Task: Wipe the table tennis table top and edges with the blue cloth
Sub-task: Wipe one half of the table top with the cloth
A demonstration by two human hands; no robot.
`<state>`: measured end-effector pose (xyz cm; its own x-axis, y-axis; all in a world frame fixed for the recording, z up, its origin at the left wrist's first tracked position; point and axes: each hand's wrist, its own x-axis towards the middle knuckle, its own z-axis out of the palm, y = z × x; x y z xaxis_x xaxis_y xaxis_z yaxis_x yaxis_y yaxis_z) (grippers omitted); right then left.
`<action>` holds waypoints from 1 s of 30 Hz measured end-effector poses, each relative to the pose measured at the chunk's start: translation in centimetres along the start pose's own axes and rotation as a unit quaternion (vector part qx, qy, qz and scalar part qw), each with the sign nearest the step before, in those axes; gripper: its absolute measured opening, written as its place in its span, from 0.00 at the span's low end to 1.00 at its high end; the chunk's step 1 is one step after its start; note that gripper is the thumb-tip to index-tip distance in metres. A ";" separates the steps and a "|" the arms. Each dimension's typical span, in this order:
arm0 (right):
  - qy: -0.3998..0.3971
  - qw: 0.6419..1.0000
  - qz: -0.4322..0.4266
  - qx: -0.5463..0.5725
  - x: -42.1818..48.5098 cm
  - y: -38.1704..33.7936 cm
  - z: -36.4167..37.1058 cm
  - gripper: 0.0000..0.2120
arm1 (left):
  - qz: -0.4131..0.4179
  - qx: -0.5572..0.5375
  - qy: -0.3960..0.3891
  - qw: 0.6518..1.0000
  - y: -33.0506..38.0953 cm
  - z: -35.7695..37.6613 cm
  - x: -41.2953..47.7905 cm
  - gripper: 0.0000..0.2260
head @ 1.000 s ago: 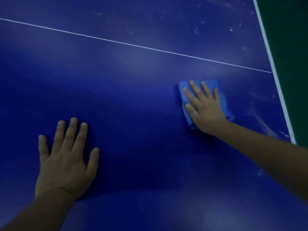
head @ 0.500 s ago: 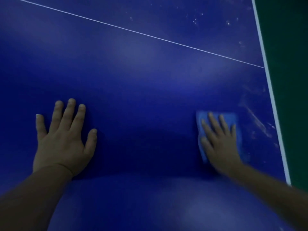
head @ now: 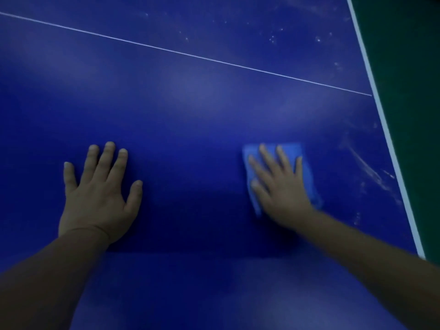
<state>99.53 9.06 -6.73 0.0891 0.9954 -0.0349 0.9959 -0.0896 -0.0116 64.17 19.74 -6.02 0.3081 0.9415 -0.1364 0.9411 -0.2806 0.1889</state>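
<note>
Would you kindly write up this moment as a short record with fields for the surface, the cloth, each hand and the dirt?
surface: blue table with a thin white line across it and a white edge stripe on the right
cloth: blue cloth flat on the table, under the right hand
right hand: fingers spread, pressing the cloth
left hand: flat on bare table, apart from the cloth
dirt: pale smears between cloth and edge stripe; specks beyond the line

Pressing blue cloth (head: 308, 183) flat under right hand (head: 283, 194) near table's (head: 190, 103) right edge; resting left hand (head: 100, 198) flat, well apart.
</note>
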 end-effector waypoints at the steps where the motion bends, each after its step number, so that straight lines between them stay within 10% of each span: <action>1: -0.005 0.998 -0.069 0.000 -3.9 -0.7 0.4 0.25 | 0.001 0.001 0.000 1.000 0.0 0.0 0.0 0.35; 4: -0.040 0.990 -0.133 0.000 -7.3 2.0 -0.2 0.25 | 0.007 0.004 0.000 1.000 0.0 0.1 -0.1 0.35; 10: -0.024 0.962 0.265 0.066 1.3 2.8 -0.6 0.27 | 0.013 0.001 0.014 1.000 0.0 0.2 -0.2 0.35; 17: -0.030 0.989 0.134 0.047 -13.6 -3.7 0.9 0.26 | 0.018 0.009 -0.002 1.000 -0.3 0.5 -0.1 0.37; 25: -0.039 0.942 0.322 0.082 -4.5 -2.5 0.0 0.28 | 0.058 -0.018 -0.053 0.997 -0.2 -0.7 -3.6 0.37; 30: -0.029 0.954 0.288 0.081 -15.0 -8.6 0.3 0.29 | 0.170 -0.028 -0.016 0.985 2.0 0.7 -14.0 0.34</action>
<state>89.65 -5.11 -6.42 0.6159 0.7758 -0.1371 0.7658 -0.6304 -0.1268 61.83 5.83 -4.40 0.6089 0.7886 -0.0860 0.7742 -0.5671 0.2812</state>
